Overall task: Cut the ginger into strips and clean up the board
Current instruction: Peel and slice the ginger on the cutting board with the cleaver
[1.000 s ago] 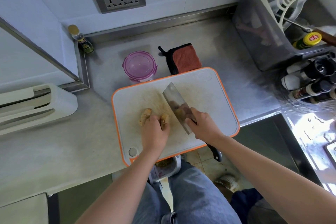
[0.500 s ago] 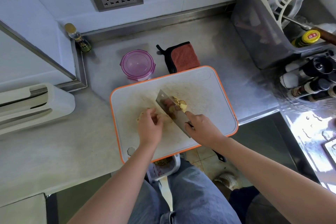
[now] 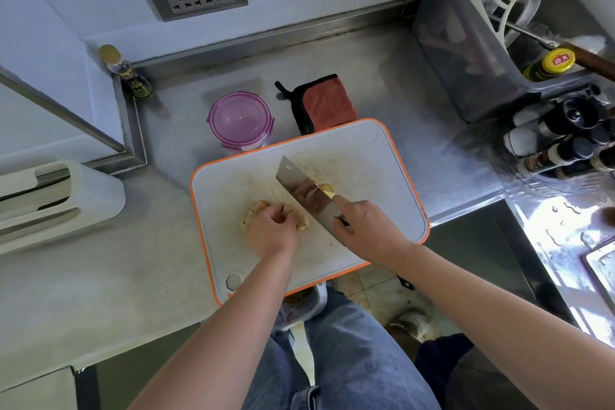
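The cleaver (image 3: pixel 306 200) has leaned over, away from the ginger (image 3: pixel 252 211). Cut slices (image 3: pixel 326 189) now peek out on its far side from the ginger.

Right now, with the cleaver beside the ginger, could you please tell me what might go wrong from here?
1. The left hand grips the ginger with its knuckles close beside the cleaver blade; a slip could nick the fingers.
2. The cutting board seems to overhang the counter at its near edge, so hard chopping might tip it.
3. Cut slices lie against the blade and could scatter.
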A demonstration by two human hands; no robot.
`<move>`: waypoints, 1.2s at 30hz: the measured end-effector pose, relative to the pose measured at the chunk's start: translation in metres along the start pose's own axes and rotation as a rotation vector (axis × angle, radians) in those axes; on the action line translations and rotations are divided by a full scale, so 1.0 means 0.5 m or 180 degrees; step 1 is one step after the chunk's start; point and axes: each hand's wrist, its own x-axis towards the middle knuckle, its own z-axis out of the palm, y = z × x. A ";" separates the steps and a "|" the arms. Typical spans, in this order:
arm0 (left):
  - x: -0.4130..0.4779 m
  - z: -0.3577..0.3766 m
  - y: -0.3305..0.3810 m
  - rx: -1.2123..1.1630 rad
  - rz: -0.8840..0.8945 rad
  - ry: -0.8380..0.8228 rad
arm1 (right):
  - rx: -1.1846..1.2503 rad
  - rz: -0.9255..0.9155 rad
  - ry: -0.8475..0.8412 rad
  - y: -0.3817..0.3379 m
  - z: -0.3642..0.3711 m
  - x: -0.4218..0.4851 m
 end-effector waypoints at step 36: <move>0.004 0.005 0.006 0.0283 0.0134 -0.0001 | -0.0795 -0.0109 -0.0399 -0.023 0.026 0.022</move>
